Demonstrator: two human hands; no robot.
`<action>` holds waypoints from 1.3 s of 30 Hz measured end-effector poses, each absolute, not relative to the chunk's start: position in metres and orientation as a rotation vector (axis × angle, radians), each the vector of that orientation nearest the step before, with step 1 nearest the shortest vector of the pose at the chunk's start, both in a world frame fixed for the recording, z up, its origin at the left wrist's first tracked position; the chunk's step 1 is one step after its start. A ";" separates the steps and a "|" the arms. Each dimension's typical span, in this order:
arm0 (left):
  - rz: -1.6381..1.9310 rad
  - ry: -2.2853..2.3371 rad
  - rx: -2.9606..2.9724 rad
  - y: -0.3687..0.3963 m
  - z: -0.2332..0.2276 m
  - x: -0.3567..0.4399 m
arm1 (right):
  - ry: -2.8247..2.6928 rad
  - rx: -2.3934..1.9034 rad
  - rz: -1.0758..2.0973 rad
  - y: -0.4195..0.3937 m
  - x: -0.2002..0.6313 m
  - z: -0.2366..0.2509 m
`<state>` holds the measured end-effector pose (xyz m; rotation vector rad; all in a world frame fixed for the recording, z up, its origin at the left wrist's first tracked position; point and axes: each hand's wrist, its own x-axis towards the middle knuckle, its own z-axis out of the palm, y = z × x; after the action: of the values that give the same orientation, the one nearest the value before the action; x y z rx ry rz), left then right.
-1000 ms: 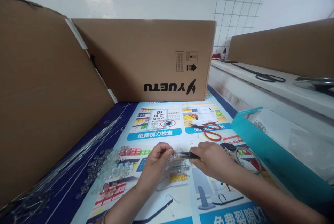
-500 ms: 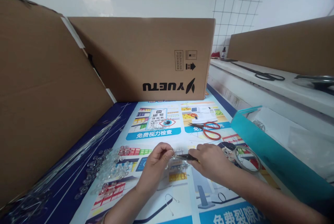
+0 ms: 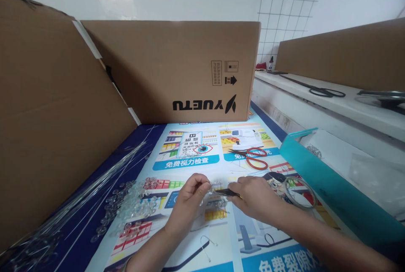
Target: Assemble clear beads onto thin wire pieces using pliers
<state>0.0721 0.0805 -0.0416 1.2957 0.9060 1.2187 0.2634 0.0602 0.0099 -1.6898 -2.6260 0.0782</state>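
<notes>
Small clear bead piece (image 3: 212, 187) is pinched in the left hand (image 3: 190, 200), fingertips together on it, just above the printed poster mat (image 3: 190, 162) near the front centre of the table. Right hand (image 3: 253, 199) is closed around dark pliers (image 3: 226, 192); their tip meets the piece at the left fingertips. Whether the jaws are clamped on wire or only touching is too small to tell.

Judgement: the step looks like fine wire work on the bead. To do it well, keep both wrists low over the mat, hold the bead steady, and let only the pliers turn.

Surroundings: pile of clear beads (image 3: 136, 204) left of the hands; bundle of thin clear rods (image 3: 79, 204) further left against a cardboard panel (image 3: 47, 115). Red-handled scissors (image 3: 253, 157) beyond the hands, wire coil (image 3: 299, 191) to the right beside a teal tray (image 3: 316, 170). Bent wire hook (image 3: 207, 246) lies near the front.
</notes>
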 end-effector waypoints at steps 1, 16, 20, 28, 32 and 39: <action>1.219 0.907 1.291 0.080 -0.042 0.072 | -2.623 -1.681 0.075 0.060 0.264 0.010; 1.212 0.902 1.263 0.080 -0.044 0.073 | -2.605 -1.665 0.054 0.060 0.264 0.008; 1.208 0.911 1.254 0.079 -0.043 0.074 | -2.616 -1.670 0.079 0.060 0.264 0.009; 1.204 0.921 1.219 0.078 -0.044 0.075 | -2.621 -1.703 0.116 0.061 0.264 0.011; 1.190 0.923 1.215 0.077 -0.044 0.075 | -2.618 -1.693 0.145 0.062 0.265 0.011; 1.154 0.864 1.243 0.078 -0.042 0.073 | -2.624 -1.686 0.204 0.063 0.267 0.008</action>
<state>0.0725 0.0784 -0.0417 1.2429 0.8636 1.1535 0.2675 0.0631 0.0077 -1.6860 -2.6244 0.2039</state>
